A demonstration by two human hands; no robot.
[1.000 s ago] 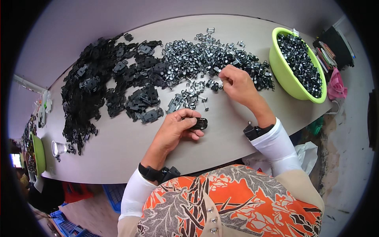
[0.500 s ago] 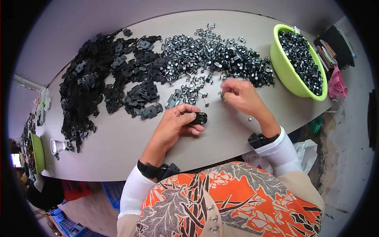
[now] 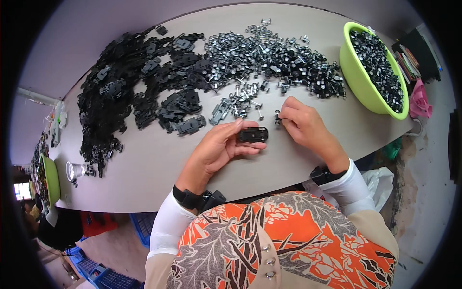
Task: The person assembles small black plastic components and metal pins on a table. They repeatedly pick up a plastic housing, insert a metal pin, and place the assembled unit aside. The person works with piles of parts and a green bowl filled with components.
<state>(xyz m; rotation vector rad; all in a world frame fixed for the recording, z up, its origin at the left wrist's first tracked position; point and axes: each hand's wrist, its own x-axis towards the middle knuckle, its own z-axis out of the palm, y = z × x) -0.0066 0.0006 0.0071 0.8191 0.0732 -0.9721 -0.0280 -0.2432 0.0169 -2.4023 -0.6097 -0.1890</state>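
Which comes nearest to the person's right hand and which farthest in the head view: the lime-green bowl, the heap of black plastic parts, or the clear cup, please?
From the right hand:
1. Lime-green bowl, to its right, at the table's far right end.
2. Heap of black plastic parts, across the table to the left.
3. Clear cup, at the table's far left edge.

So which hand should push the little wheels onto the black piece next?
Probably the right hand: it pinches a small wheel piece right beside the black piece. The left hand is busy holding that piece above the table.
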